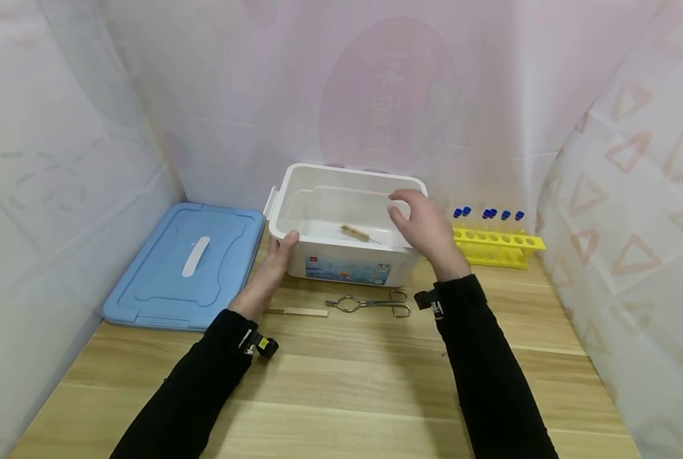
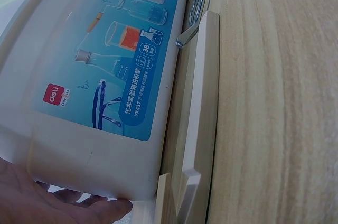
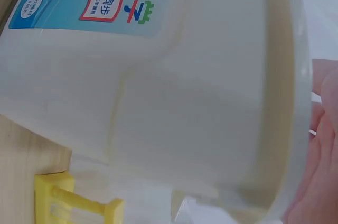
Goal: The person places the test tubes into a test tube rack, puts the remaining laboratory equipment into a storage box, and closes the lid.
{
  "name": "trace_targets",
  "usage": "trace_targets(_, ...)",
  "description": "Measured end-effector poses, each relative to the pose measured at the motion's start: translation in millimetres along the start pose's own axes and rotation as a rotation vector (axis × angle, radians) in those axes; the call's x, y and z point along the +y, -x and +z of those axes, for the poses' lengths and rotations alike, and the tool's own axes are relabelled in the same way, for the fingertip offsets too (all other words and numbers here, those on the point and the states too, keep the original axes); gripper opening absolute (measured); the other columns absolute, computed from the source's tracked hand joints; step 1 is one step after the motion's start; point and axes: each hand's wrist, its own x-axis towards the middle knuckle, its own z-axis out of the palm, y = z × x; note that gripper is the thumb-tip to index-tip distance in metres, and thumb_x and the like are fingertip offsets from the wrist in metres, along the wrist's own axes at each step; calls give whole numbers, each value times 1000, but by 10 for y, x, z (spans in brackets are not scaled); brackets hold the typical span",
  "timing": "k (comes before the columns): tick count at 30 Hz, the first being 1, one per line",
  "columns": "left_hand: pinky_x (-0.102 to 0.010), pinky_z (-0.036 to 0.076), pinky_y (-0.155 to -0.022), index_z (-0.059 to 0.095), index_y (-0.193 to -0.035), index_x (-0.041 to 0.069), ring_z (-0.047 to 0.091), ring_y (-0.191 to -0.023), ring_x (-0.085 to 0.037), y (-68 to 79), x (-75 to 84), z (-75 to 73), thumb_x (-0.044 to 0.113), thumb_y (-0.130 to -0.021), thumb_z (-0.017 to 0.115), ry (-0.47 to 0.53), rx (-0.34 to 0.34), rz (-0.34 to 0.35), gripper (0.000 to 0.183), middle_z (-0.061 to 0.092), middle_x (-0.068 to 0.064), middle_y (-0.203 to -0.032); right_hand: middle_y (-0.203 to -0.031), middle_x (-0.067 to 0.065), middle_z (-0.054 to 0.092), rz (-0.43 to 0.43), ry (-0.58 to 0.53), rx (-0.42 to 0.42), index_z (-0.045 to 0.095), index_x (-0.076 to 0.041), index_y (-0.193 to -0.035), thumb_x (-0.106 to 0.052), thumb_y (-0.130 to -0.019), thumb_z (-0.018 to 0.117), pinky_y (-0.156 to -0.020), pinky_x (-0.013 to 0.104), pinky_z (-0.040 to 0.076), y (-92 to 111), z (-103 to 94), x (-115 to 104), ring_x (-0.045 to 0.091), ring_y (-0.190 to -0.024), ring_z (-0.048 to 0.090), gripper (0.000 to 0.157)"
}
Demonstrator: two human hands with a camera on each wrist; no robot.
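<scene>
A white plastic storage box [image 1: 352,252] with a blue printed label stands at the back of the table. Inside lies a test tube brush [image 1: 355,233] with tan bristles and a wire stem. My left hand [image 1: 269,271] holds the box at its front left corner, thumb near the rim; in the left wrist view its fingers touch the lower box side. Over the box's right end, my right hand [image 1: 424,229] has loosely curved fingers and nothing between them. Crucible tongs [image 1: 370,304] and a slim wooden piece [image 1: 307,312] lie in front of the box.
A blue lid [image 1: 163,280] with a white handle lies left of the box. To the right stands a yellow test tube rack [image 1: 496,248] with several blue-topped tubes. Printed fabric walls [image 1: 232,95] close off the back and both sides.
</scene>
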Motion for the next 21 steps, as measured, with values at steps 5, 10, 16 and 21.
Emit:
trace_targets(5, -83, 2, -145, -23, -184, 47, -6, -186, -40, 15, 20, -8, 79, -111, 41, 2, -11, -12, 103, -13, -8, -199, -184, 18, 52, 53, -45, 73, 63, -8, -167, -32, -123, 60, -144, 65, 36, 151, -28, 121, 42, -174, 45, 50)
trace_targets(10, -83, 3, -145, -23, -184, 48, -5, -186, -39, 29, 31, -5, 79, -111, 41, -2, -13, -9, 102, -12, -7, -199, -188, 19, 45, 94, -115, 143, 61, -7, -169, -34, -123, 58, -144, 71, 33, 283, -60, 259, 46, -176, 40, 54)
trace_targets(16, -82, 4, -145, -23, -183, 49, -5, -186, -38, 33, 39, -15, 77, -111, 41, -1, -15, 0, 101, -13, -6, -199, -190, 22, 40, 128, -257, 209, 52, -4, -175, -34, -124, 56, -143, 77, 28, 363, -31, 435, 48, -179, 33, 59)
trace_targets(21, -83, 2, -144, -22, -185, 46, -6, -186, -40, 19, 45, -25, 77, -110, 42, -1, -13, -27, 102, -14, -7, -199, -194, 18, 32, 184, -380, 207, 39, -13, -184, -40, -125, 52, -141, 77, 33, 421, -1, 558, 47, -180, 32, 67)
